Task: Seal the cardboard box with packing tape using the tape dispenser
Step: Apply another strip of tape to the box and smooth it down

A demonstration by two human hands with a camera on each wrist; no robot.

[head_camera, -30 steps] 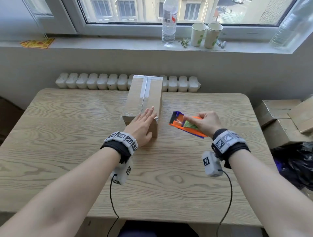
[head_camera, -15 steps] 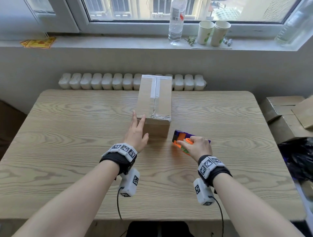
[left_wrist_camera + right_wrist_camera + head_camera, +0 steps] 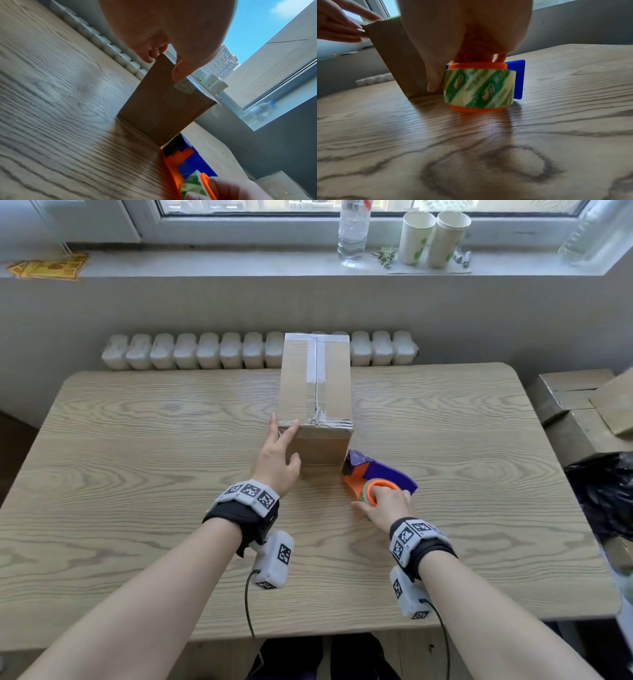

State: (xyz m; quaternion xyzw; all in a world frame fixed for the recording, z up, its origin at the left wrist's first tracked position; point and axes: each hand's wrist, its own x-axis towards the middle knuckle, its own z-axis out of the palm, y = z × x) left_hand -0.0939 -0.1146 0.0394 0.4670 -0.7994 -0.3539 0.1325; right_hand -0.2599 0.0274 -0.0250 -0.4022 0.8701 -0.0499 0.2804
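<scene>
The cardboard box (image 3: 315,392) stands on the wooden surface (image 3: 137,474), long axis running toward twelve o'clock, and its top seam already carries a strip of clear tape (image 3: 315,378) from the far edge to the near edge, where it lies wrinkled and folds a little way down the near face. The left hand (image 3: 278,463) steadies the box at its near left corner, at about ten o'clock from the dispenser: the fingers are straight and spread, tips touching the top edge, thumb against the near face, not clamped round anything. The right hand (image 3: 385,503) grips the tape dispenser (image 3: 375,474), fingers curled over the orange hub and the green-printed roll (image 3: 479,89); the dispenser lies on its side on the surface, its nose touching or just beside the box's near right bottom corner, at about five o'clock from the box's middle. Judging by this, the main top seam looks done (whether the underside is taped cannot be told), and what may remain is a further strip, perhaps starting low on the near face, or simply putting the tool down.
</scene>
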